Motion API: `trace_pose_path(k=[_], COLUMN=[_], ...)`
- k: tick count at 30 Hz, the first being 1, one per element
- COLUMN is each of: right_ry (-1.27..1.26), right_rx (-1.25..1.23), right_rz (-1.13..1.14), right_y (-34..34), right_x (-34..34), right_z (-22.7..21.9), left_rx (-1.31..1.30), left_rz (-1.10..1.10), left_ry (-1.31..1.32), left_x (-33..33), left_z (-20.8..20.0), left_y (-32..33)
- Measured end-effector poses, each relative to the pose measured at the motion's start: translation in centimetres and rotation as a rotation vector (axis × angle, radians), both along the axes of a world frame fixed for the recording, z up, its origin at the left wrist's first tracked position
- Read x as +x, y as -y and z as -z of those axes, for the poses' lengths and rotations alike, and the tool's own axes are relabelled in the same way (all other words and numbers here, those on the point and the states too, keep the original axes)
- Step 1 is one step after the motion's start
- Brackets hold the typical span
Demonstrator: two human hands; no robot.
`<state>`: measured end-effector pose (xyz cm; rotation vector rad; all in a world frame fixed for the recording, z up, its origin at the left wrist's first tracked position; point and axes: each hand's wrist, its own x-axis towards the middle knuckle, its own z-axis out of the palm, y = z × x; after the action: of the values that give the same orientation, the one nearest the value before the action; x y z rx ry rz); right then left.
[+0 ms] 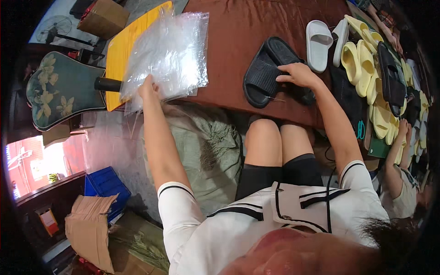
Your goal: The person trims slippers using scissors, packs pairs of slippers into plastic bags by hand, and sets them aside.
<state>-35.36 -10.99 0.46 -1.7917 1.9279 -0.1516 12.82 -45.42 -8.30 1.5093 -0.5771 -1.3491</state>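
A stack of clear plastic bags (167,55) lies at the left of the table, partly over a yellow board. My left hand (150,88) is closed on the near edge of the bags, its fingertips partly hidden. On the brown cloth in front of me lies a pair of black slides (260,85), one overlapping the other. A thin loose thread or tag hangs at the nearer slide. My right hand (299,75) rests over the pair's right side, thumb and fingers apart.
White slides (319,46) and many yellow slides (365,64) line the table's right side, where another person's arms (398,151) reach in. A green-backed chair (62,89) stands left. A large woven sack (197,142) sits beside my legs; a blue crate (106,188) is lower left.
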Motion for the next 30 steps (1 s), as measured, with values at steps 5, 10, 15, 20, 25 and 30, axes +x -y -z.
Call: trace_pose_path(k=[5, 10, 15, 20, 25, 30], right_ry=[-0.021, 0.24, 0.135, -0.021, -0.351, -0.541], right_rx=[-0.053, -0.229, -0.184, -0.563, -0.64, -0.541], right_rz=[0.003, -0.072, -0.241, -0.4, -0.525, -0.544], right_y=[-0.1, 1.3, 1.0, 7.0, 14.6, 20.6], right_x=[0.3, 2.3, 0.7, 6.5, 14.0, 21.8], right_z=[0.1, -0.3, -2.9, -12.2, -18.4, -17.6], left_rx=[-0.053, -0.069, -0.055, -0.093, -0.042, 0.01], left_rz=[-0.108, -0.095, 0.01, 0.1, 0.092, 0.13], left_ry=[-0.119, -0.185, -0.071, -0.018, -0.027, -0.063], left_x=[0.9, 6.9, -0.8, 2.2, -0.5, -0.8], left_z=[0.6, 0.1, 0.6, -1.0, -1.8, -3.2], left_y=[0.3, 1.2, -6.1, -8.4, -10.3, -11.4])
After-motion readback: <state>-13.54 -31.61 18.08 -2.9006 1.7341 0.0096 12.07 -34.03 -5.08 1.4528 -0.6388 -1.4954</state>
